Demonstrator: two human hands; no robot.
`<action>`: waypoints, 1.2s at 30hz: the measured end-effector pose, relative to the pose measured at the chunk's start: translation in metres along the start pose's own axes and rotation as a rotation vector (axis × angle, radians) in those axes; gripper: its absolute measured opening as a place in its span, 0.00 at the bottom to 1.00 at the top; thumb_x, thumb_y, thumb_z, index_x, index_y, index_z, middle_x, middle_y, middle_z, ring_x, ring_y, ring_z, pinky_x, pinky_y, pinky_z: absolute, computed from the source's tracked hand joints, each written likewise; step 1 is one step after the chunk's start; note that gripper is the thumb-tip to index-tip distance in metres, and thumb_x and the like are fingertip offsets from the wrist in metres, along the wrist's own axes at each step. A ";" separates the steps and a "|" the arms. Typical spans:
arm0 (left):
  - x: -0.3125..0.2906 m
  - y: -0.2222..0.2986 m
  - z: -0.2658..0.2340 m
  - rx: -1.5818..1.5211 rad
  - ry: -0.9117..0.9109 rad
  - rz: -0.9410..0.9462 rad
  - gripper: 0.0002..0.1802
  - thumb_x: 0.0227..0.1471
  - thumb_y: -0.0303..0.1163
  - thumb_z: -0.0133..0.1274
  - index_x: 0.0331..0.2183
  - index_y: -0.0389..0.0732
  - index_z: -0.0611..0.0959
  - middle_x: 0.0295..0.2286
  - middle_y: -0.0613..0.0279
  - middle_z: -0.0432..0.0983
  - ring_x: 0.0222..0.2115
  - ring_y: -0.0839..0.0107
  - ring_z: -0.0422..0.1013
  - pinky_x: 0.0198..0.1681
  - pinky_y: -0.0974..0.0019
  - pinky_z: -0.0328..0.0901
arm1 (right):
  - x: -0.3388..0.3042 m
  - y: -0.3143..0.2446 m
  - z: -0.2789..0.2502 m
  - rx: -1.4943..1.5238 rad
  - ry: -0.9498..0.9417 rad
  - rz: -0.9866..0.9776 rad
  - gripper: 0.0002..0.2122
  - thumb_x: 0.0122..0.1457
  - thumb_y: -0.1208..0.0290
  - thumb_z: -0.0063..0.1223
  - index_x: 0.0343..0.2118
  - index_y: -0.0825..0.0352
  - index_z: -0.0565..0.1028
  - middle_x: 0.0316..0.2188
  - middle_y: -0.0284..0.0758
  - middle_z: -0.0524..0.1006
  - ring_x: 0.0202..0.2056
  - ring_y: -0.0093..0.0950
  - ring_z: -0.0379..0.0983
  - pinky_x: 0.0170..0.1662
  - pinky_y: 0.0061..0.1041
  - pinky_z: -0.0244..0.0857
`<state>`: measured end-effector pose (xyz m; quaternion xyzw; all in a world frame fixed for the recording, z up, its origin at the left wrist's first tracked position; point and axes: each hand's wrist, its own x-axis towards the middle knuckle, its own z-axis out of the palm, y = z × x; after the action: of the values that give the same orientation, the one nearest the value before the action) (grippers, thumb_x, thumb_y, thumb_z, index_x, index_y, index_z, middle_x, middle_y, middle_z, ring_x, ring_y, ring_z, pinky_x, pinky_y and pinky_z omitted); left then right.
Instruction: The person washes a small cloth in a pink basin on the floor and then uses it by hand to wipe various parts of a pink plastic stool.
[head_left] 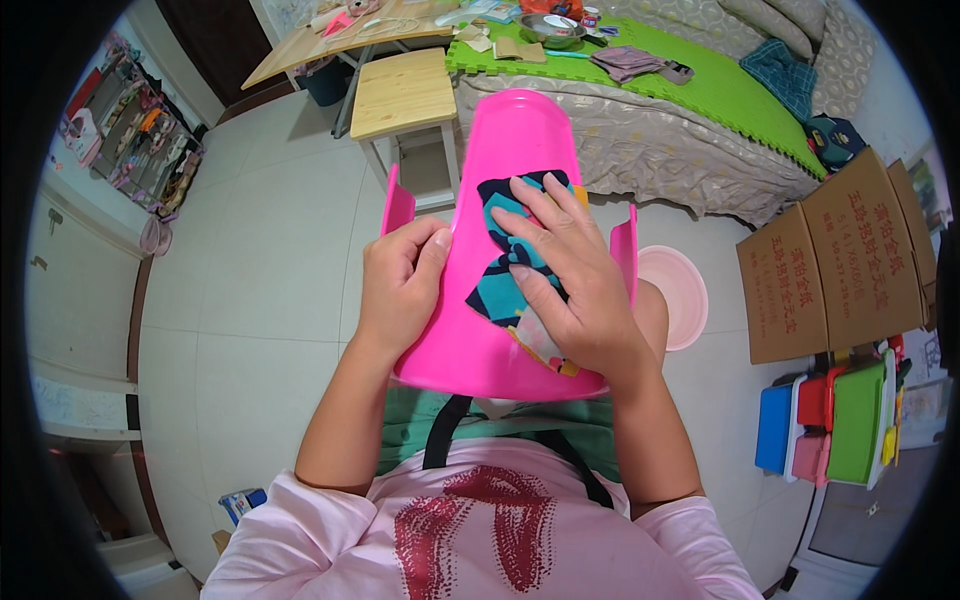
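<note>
A long, bright pink plastic piece (470, 345), like a child's seat or slide section with a narrow rounded far end and an upright flap on each side, rests across my lap. With its fingers curled and its thumb on top, my left hand (402, 275) grips the left edge. My right hand (570, 265) presses a cloth (497, 292) patterned in teal, navy and other colours onto the pink surface. The cloth is bunched between thumb and fingers, and part of it is hidden beneath the palm.
A pale pink basin (675, 300) stands on the floor right of my knee. Farther right are cardboard boxes (835, 265) above coloured plastic bins (858, 410). Ahead are a wooden stool (403, 92) and a couch with a green foam mat (725, 105). A shoe rack (150, 140) stands far left.
</note>
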<state>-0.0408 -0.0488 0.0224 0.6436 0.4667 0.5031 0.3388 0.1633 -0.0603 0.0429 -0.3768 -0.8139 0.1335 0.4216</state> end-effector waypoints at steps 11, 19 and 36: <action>0.002 0.006 0.003 -0.066 0.003 -0.044 0.09 0.57 0.28 0.49 0.29 0.32 0.78 0.17 0.63 0.69 0.20 0.78 0.62 0.24 0.69 0.59 | -0.018 -0.021 -0.003 -0.111 -0.024 -0.019 0.23 0.49 0.73 0.55 0.51 0.64 0.73 0.59 0.41 0.66 0.61 0.49 0.56 0.62 0.47 0.50; 0.004 0.002 0.002 -0.072 -0.016 -0.009 0.09 0.57 0.28 0.49 0.29 0.31 0.78 0.17 0.63 0.69 0.21 0.78 0.61 0.25 0.69 0.59 | -0.030 -0.040 -0.001 -0.123 -0.165 -0.068 0.24 0.46 0.71 0.58 0.50 0.61 0.73 0.58 0.38 0.66 0.61 0.46 0.58 0.62 0.50 0.52; 0.006 -0.005 -0.047 -0.401 -0.170 -0.198 0.18 0.65 0.39 0.40 0.38 0.34 0.78 0.25 0.60 0.76 0.24 0.76 0.72 0.30 0.75 0.66 | -0.042 -0.051 0.004 0.417 0.008 -0.105 0.06 0.39 0.74 0.56 0.19 0.72 0.74 0.23 0.45 0.78 0.29 0.38 0.75 0.44 0.38 0.68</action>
<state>-0.0867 -0.0425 0.0319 0.5546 0.3881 0.4940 0.5457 0.1498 -0.1249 0.0432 -0.2389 -0.7855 0.2752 0.5002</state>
